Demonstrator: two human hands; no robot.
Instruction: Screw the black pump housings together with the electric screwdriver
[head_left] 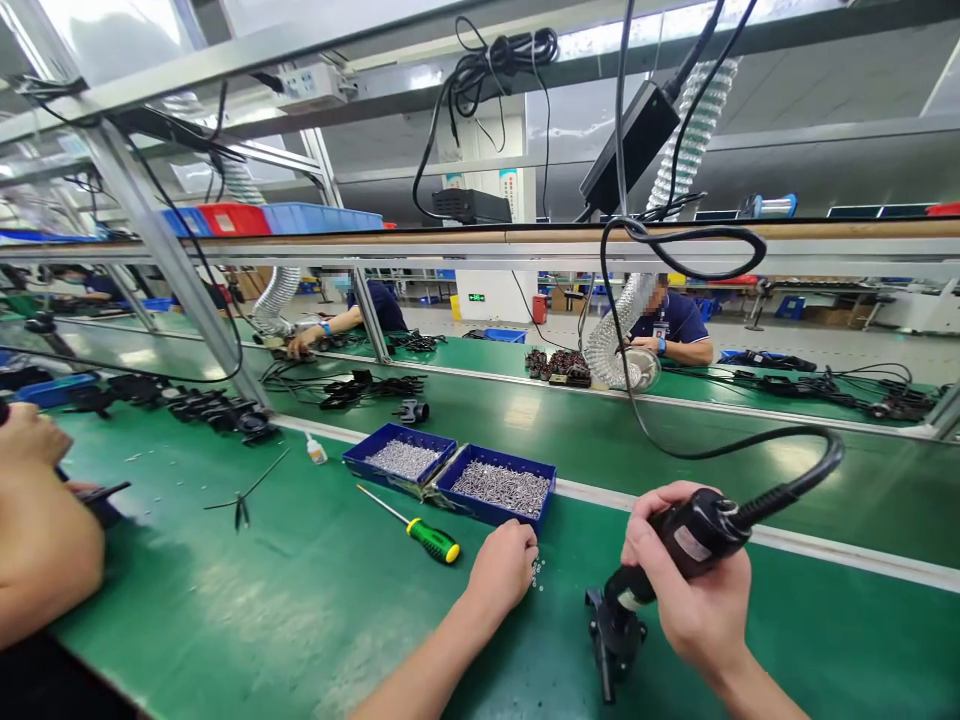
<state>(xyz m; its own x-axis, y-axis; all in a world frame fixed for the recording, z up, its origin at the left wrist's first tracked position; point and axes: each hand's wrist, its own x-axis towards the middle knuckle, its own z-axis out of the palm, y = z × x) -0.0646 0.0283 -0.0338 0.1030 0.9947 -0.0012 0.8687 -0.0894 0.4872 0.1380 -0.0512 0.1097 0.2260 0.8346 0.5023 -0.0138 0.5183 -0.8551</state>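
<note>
Centrally, the left hand (505, 562) extends forward, forearm slanting up from the lower edge, fingers curled inward just beside loose small pieces (537, 574) on the green worktop (292, 610); whether they pinch anything cannot be told. The right hand (701, 600) wraps around a tilted, corded black power tool (686, 540), forearm rising from the lower right. At the tool's lower end, right of the left hand, is a black part (619, 640). Beyond the left hand sit two blue trays (487, 511) of metal pieces; a green-handled screwdriver (433, 539) lies nearby.
</note>
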